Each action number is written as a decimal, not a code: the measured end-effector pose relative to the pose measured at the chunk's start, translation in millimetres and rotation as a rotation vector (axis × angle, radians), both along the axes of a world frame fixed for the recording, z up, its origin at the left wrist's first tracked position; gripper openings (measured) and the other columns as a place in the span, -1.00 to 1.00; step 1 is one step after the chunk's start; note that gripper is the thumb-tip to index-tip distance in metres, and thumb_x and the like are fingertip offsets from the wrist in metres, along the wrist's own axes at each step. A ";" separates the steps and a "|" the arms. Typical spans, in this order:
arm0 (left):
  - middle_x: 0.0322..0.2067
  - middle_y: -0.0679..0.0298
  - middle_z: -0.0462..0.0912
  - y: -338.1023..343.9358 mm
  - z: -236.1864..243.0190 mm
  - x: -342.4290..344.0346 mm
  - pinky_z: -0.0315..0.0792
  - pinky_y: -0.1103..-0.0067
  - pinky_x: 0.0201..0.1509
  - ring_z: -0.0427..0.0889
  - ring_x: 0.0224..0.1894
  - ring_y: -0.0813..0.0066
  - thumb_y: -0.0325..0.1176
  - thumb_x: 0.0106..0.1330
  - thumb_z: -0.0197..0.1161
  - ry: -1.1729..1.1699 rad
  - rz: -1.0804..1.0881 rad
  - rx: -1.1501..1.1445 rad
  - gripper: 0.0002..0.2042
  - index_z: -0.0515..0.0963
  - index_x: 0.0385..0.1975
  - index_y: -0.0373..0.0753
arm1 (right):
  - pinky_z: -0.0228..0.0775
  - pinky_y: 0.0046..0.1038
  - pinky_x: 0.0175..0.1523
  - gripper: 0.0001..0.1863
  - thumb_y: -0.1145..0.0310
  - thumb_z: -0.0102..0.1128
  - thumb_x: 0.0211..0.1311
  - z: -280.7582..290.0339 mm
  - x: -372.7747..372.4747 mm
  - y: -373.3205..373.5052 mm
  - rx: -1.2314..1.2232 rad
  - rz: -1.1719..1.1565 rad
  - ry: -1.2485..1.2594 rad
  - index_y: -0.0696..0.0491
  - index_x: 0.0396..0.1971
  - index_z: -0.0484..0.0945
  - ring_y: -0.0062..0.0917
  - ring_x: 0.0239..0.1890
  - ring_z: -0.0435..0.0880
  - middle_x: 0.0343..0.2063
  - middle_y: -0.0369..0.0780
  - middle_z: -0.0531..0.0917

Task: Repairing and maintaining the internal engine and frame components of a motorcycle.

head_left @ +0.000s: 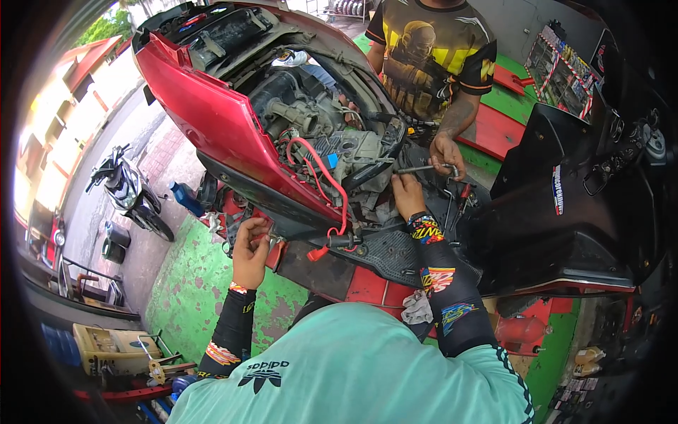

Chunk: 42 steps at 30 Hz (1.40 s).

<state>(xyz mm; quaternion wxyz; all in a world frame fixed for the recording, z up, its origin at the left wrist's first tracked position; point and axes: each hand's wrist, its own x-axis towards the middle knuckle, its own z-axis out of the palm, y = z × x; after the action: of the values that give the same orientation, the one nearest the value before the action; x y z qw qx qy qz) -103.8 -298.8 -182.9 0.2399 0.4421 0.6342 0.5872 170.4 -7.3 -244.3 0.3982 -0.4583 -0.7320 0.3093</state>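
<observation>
In front of me is a scooter with a red side panel [205, 95] and its engine [353, 152] exposed. My left hand [251, 251] is beside the lower edge of the panel, fingers curled together; what they hold is too small to make out. My right hand [407, 196] reaches to the engine's right side, its fingers bent and close together, tips partly hidden. Just above them lies the end of a metal ratchet bar [422, 169], gripped at its other end by a co-worker's hand [445, 152]. A red cable [344, 201] loops down from the engine.
A co-worker [427, 63] stands across the scooter. Hand tools [462, 198] lie on the footboard right of my right hand. The black front body [558, 212] is at the right, with a crumpled rag [417, 309] near my right forearm. A motorcycle [133, 191] stands at left.
</observation>
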 end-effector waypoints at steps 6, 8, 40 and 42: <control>-0.04 0.25 0.53 -1.0 0.9 2.7 0.42 0.60 0.04 0.52 0.03 0.53 -0.64 0.33 0.10 -0.010 0.019 0.015 -0.63 0.40 0.13 -0.25 | 0.39 -0.12 -0.06 -0.64 0.20 0.07 0.37 -2.4 -6.5 0.9 0.047 -0.073 -0.003 0.24 -0.38 0.60 0.09 -0.16 0.58 -0.30 0.11 0.64; -0.08 0.24 0.53 -1.2 1.4 2.4 0.39 0.58 0.14 0.52 0.03 0.52 -0.63 0.36 0.03 0.008 -0.004 0.017 -0.65 0.37 0.14 -0.29 | 0.39 -0.10 -0.06 -0.63 0.19 0.06 0.37 -2.2 -6.3 2.6 -0.232 -0.066 0.046 0.23 -0.39 0.60 0.08 -0.17 0.58 -0.30 0.12 0.64; -0.07 0.31 0.52 -1.8 6.2 6.1 0.37 0.61 0.09 0.51 0.03 0.57 -0.62 0.37 0.06 -0.062 0.041 0.002 -0.66 0.40 0.13 -0.24 | 0.36 -0.05 -0.04 -0.60 0.18 -0.04 0.41 -19.4 -8.1 9.5 0.035 -0.049 -0.053 0.24 -0.25 0.60 0.11 -0.15 0.59 -0.29 0.16 0.65; -0.08 0.31 0.52 -1.4 4.4 6.2 0.37 0.61 0.09 0.51 0.03 0.57 -0.62 0.37 0.06 -0.077 0.029 0.006 -0.65 0.40 0.13 -0.24 | 0.38 -0.10 -0.06 -0.62 0.20 -0.03 0.39 -17.0 -9.4 11.5 -0.195 -0.038 0.026 0.24 -0.25 0.59 0.07 -0.17 0.61 -0.31 0.14 0.66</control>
<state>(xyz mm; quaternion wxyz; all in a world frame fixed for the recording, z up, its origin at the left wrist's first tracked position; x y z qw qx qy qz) -97.6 -300.2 -178.6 0.2543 0.4108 0.6289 0.6091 161.1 4.1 -261.4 0.3668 -0.5049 -0.6843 0.3773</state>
